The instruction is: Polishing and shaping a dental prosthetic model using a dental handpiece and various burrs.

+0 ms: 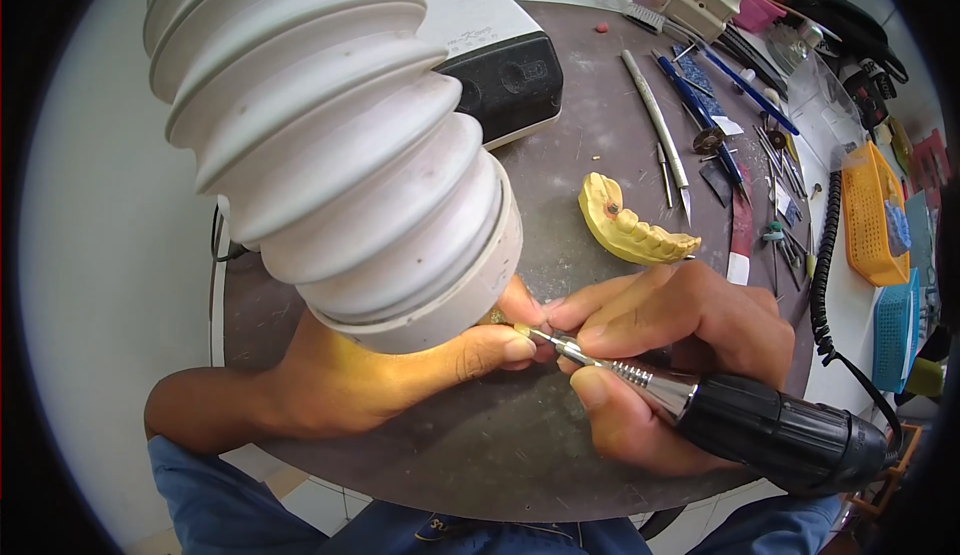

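Note:
My left hand (370, 380) is closed, pinching a small yellowish piece (522, 330) between thumb and fingertips; its exact kind is too small to tell. In a pen-like grip, my right hand (700, 320) holds a rotary handpiece (790, 425) with a black body and silver nose. The thin bit of the handpiece reaches the small piece, and the fingertips of both hands meet there. Just beyond my right hand lies a yellow dental cast (640, 235) with a row of teeth and a dark spot in one gap. Part of my left hand is hidden under a white hose.
The ribbed white hose (330, 135) ends right above my left hand. Behind it stands a white and black box (510, 85). A knife (655, 125), a blue-handled tool (695, 105) and several burs lie at right, beside an orange basket (872, 215) and a coiled black cord (825, 265).

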Action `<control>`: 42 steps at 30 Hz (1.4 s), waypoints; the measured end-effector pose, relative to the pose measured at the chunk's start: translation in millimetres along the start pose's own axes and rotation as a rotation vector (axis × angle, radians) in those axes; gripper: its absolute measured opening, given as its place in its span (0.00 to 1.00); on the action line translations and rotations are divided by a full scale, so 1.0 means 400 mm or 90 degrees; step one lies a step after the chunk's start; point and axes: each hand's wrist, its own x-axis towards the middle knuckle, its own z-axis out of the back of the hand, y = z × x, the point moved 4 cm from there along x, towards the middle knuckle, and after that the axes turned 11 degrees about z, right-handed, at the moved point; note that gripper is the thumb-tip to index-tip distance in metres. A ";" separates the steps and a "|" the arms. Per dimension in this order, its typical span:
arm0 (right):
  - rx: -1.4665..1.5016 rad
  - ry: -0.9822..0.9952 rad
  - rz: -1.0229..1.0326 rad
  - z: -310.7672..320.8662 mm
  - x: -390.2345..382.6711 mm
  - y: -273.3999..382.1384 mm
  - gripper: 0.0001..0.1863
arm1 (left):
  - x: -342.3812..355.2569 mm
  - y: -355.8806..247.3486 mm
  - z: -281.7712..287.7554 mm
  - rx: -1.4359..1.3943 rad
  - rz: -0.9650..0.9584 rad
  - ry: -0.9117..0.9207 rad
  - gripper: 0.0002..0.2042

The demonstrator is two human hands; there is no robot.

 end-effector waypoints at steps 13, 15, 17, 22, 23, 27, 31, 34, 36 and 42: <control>0.001 -0.004 -0.012 0.003 -0.004 -0.004 0.10 | 0.004 0.000 -0.001 0.002 0.005 -0.013 0.10; -0.010 0.001 0.002 0.002 -0.002 -0.008 0.10 | 0.010 0.003 0.001 0.006 -0.001 -0.010 0.10; -0.003 0.008 0.007 -0.004 0.005 -0.013 0.10 | 0.005 0.005 0.007 0.014 -0.001 -0.018 0.10; 0.021 -0.013 0.013 -0.006 -0.003 -0.021 0.09 | -0.002 0.002 0.003 0.006 0.015 -0.021 0.10; 0.024 -0.007 0.032 -0.009 -0.003 -0.028 0.10 | -0.004 0.006 0.007 0.006 0.019 -0.027 0.10; -0.021 0.012 0.059 0.003 -0.001 -0.003 0.11 | 0.001 -0.003 0.000 0.027 -0.005 -0.018 0.10; -0.018 0.011 0.072 -0.003 0.002 -0.010 0.11 | -0.002 -0.007 0.004 0.045 -0.019 -0.031 0.11; -0.027 0.021 0.081 -0.003 0.003 -0.007 0.11 | -0.004 -0.002 0.005 0.039 -0.021 -0.022 0.11; -0.026 0.026 0.072 -0.002 0.000 -0.005 0.11 | -0.006 -0.002 0.004 0.034 -0.008 -0.028 0.11; -0.036 0.029 0.086 -0.002 0.001 -0.020 0.11 | 0.004 0.006 0.006 0.017 0.013 -0.029 0.10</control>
